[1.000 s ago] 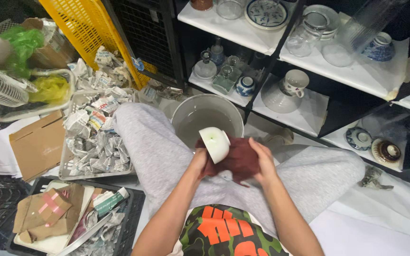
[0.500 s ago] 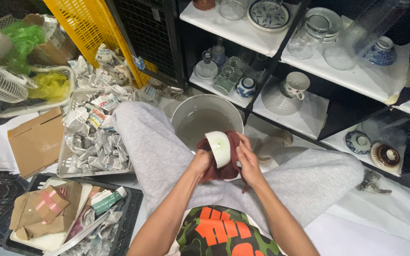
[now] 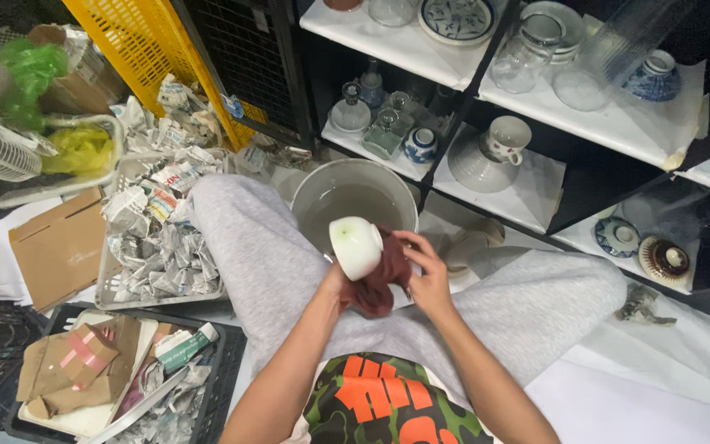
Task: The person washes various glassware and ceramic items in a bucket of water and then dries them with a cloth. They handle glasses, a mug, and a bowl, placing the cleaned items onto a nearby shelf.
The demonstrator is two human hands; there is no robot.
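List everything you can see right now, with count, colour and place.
White ceramic bowl: one, white, in the left hand, over the bucket.
Dark red cloth: one, between both hands, against the bowl.
Grey round bucket: one, murky water, between the knees.
Crumpled newspaper: many pieces, in a tray at left.
Yellow plastic crate: one, top left.
Brown cardboard piece: one, left floor.
White mug: one, middle shelf.
Blue-patterned plate: one, top shelf.
Left hand: holds bowl.
Right hand: fingers on cloth.

Grey sweatpants [image 3: 265, 247], camouflage shirt [image 3: 380, 407] with orange print.
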